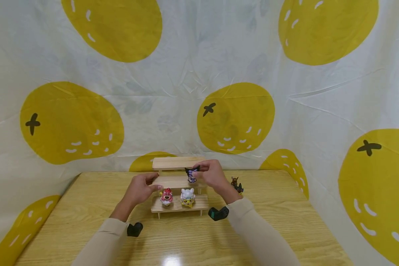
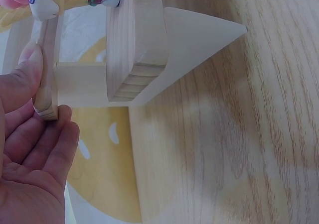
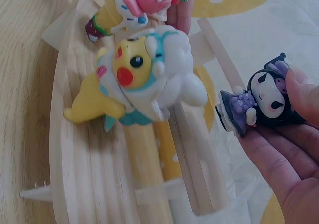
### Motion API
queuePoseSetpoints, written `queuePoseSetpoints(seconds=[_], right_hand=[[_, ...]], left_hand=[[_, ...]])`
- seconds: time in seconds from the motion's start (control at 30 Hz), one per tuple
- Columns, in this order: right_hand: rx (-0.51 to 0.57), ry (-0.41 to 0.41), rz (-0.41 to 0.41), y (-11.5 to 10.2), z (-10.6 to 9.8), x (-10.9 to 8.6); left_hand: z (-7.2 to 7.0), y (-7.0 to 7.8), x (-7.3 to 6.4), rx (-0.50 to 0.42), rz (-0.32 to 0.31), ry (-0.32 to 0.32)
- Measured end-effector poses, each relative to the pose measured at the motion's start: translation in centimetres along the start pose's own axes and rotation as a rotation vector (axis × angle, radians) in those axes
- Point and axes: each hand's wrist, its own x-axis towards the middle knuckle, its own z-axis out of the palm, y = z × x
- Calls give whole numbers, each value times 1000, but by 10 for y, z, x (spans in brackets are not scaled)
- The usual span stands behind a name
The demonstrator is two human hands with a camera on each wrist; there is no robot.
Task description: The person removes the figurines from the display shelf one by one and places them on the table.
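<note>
My left hand [image 1: 139,190] pinches the left end of the middle board of a three-tier wooden stand [image 1: 177,162]. The left wrist view shows the thumb on one face of that board [image 2: 48,84] and fingers on the other. A small black-and-purple figurine [image 3: 261,97] with a white face is held by its head in my right hand [image 1: 215,176], just above the right part of the middle tier. On the bottom tier stand a pink figurine [image 1: 166,198] at left and a yellow figurine in a white hood [image 1: 187,198] near the middle.
Several small brown and dark figurines [image 1: 236,186] stand on the wooden table [image 1: 269,214] to the right, partly behind my right forearm. A white cloth [image 1: 179,122] printed with yellow fruit hangs behind the table and along its sides.
</note>
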Motion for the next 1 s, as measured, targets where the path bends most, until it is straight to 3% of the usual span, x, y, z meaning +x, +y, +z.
queuePoseSetpoints(seconds=[0.5,1.0], right_hand=[[16,-29,15,6,-23,-6],[-22,5,37,13,-35,-6]], left_hand=[[0,-2,1,1,7,-3],[-1,-1,0,22,22,-2]])
